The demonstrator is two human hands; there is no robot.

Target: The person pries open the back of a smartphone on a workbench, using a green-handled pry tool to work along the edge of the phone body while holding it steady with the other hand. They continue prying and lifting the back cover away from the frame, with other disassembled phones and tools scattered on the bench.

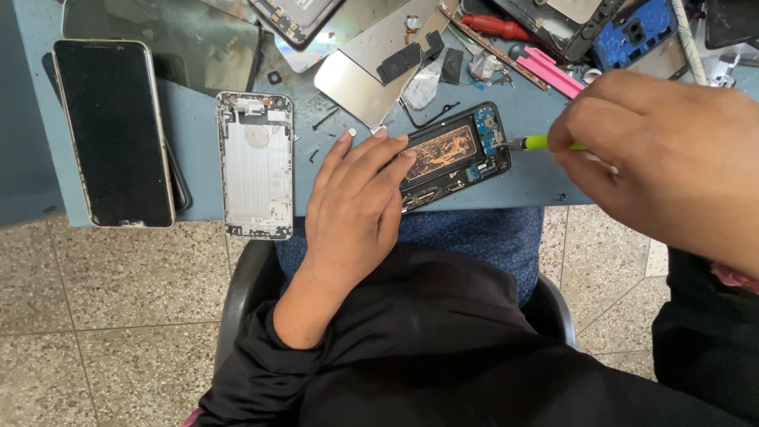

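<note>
An opened black phone (455,154) with its back cover off lies on the blue table (198,130) near the front edge, showing a copper coil and blue circuit parts. My left hand (356,205) lies flat on the phone's left end, fingers spread, pressing it down. My right hand (656,162) grips a small screwdriver with a green shaft (538,143); its metal tip touches the phone's right end beside the blue board.
A silver phone housing (254,166) lies left of my left hand. A dark-screened phone (112,130) lies farther left. Metal plates (364,75), a red-handled tool (494,26), a pink tool (549,69), a blue phone frame (632,35) and small parts crowd the back. A tiny screw (353,131) sits near my fingertips.
</note>
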